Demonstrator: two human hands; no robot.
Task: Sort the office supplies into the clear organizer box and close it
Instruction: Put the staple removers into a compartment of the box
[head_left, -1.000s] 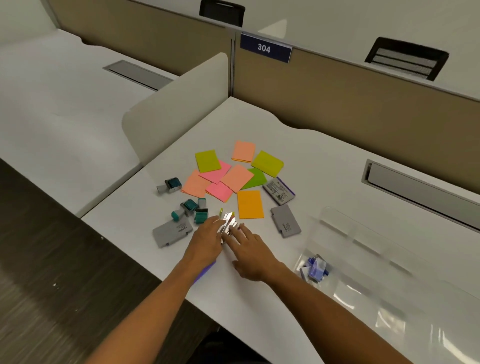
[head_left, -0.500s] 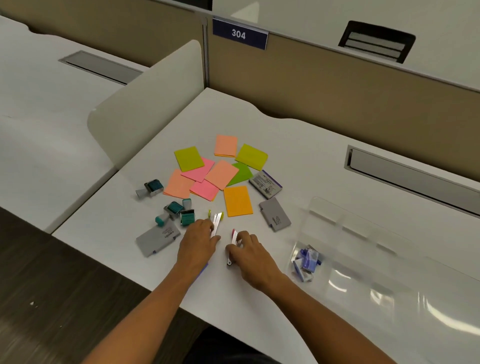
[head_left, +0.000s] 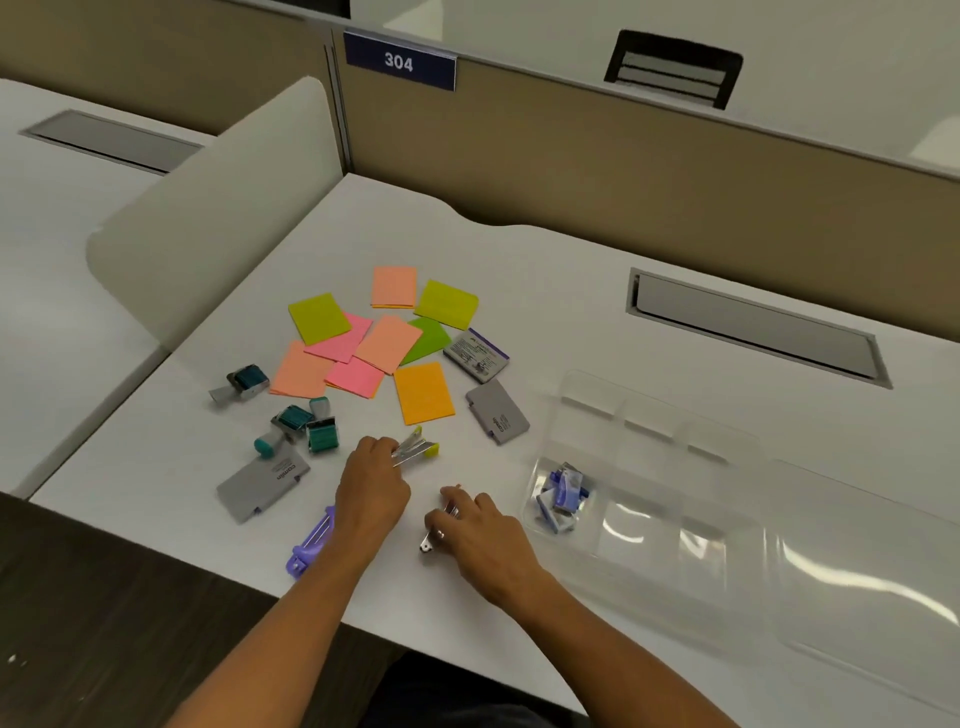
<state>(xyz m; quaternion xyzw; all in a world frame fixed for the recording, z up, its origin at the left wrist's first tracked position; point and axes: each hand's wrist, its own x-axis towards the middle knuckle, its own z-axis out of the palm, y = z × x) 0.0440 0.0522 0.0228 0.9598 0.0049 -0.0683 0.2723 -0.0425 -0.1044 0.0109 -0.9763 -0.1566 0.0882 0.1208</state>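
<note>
The left hand (head_left: 373, 488) pinched the yellow-tipped staplers (head_left: 415, 447); to its right, the right hand (head_left: 480, 535) curled round a pink-tipped stapler (head_left: 439, 525), left of the clear organizer box (head_left: 649, 467)

We see our two forearms bare from elbow to wrist, no sleeves reaching them. Our left hand (head_left: 375, 486) and right hand (head_left: 480, 530) are bare, with short nails.

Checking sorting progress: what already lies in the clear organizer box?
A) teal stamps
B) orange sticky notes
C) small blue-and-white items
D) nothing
C: small blue-and-white items lie in one near-left compartment of the clear organizer box; the sticky notes and teal stamps are out on the desk.
</note>
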